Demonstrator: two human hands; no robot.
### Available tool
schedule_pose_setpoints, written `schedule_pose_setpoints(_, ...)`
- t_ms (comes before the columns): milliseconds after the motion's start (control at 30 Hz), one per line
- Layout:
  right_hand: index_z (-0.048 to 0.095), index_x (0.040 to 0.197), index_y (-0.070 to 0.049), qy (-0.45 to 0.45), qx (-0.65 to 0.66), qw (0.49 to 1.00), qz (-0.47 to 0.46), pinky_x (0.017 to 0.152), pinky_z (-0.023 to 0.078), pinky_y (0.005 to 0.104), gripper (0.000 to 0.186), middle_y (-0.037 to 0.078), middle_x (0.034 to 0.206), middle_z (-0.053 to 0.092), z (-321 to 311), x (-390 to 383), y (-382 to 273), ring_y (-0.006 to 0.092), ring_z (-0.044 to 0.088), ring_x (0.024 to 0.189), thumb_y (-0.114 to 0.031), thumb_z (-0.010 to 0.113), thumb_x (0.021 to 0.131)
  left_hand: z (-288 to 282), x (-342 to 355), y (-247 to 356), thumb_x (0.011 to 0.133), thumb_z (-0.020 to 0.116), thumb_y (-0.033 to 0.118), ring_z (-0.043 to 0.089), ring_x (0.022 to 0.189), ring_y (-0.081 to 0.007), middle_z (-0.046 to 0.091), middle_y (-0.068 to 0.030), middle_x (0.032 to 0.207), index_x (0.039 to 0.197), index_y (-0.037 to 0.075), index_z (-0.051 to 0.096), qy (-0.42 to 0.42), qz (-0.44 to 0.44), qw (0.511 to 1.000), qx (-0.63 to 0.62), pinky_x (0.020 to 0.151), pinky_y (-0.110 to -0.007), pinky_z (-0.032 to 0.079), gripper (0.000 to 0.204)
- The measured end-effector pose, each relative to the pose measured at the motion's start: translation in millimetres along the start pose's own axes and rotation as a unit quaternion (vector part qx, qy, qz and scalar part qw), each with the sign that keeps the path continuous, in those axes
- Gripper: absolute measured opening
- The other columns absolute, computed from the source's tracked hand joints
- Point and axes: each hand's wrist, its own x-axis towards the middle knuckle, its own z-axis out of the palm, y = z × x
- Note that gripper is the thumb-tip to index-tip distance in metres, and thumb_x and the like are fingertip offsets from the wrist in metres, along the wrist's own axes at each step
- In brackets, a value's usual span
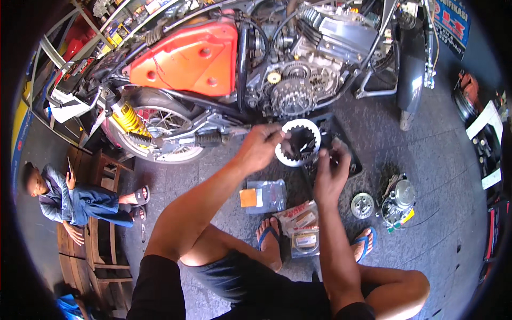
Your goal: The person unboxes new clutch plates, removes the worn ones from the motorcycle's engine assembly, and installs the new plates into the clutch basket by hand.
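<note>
My left hand pinches the left edge of a pale toothed clutch plate, a flat ring with teeth round its inner opening. The plate is held up over a black tray, just below the motorcycle's open engine. Right of the ring is my right hand, its thumb close to the rim and its fingers curled; what they hold, if anything, is too dark and blurred to make out. The exposed clutch basket sits in the engine above the plate.
A round metal disc and an engine cover lie on the floor to the right. Clear plastic packets and packaged parts lie near my feet. A seated person is at the left, beside the rear wheel.
</note>
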Motion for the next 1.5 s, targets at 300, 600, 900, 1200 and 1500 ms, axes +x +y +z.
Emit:
schedule_pose_setpoints(300,0.066,0.106,-0.002,-0.15,0.343,0.866,0.331,0.058,0.045,0.0217,0.018,0.001,0.083,0.064,19.1,54.1,28.7,0.007,0.054,0.064,-0.013,0.067,0.092,-7.9,42.2,2.8,0.095,0.063,0.022,0.064,0.067,-0.01,0.07,-0.0047,0.083,0.104,0.0,0.07,0.085,-0.003,0.995,-0.047,0.058,-0.024,0.045,0.025)
schedule_pose_setpoints(600,0.064,0.105,-0.003,-0.101,0.354,0.869,0.332,0.06,0.05,0.0214,0.017,-0.001,0.083,0.063,49.3,73.9,57.2,0.0067,0.056,0.067,-0.012,0.069,0.091,4.1,60.3,-9.9,0.084,0.068,0.01,0.068,0.086,-0.0245,0.069,-0.0144,0.099,0.107,0.002,0.069,0.279,0.146,0.929,0.194,0.081,-0.033,0.052,0.025)
schedule_pose_setpoints(900,0.063,0.104,-0.001,-0.059,0.383,0.857,0.341,0.06,0.051,0.0227,0.016,0.0,0.084,0.063,62.1,74.1,70.4,0.0086,0.057,0.067,-0.01,0.068,0.091,14.0,55.1,-1.8,0.085,0.066,0.012,0.059,0.109,-0.0354,0.056,-0.0188,0.12,0.122,0.008,0.065,0.231,0.189,0.894,0.334,0.094,-0.038,0.048,0.037)
schedule_pose_setpoints(1200,0.063,0.104,0.0,-0.044,0.373,0.866,0.331,0.061,0.052,0.0238,0.017,0.002,0.083,0.063,65.2,74.0,63.9,0.0096,0.058,0.068,-0.009,0.068,0.091,13.6,57.4,-2.0,0.084,0.066,0.014,0.058,0.111,-0.0371,0.057,-0.0198,0.119,0.122,0.005,0.065,0.238,0.21,0.875,0.366,0.097,-0.04,0.046,0.038)
schedule_pose_setpoints(1500,0.065,0.105,0.001,-0.046,0.33,0.885,0.324,0.067,0.049,0.0249,0.021,0.001,0.085,0.063,67.4,75.7,70.1,0.0105,0.057,0.071,-0.012,0.07,0.089,16.3,57.4,-1.0,0.084,0.066,0.014,0.06,0.108,-0.0373,0.058,-0.02,0.116,0.121,0.003,0.065,0.244,0.207,0.881,0.35,0.095,-0.04,0.047,0.038)
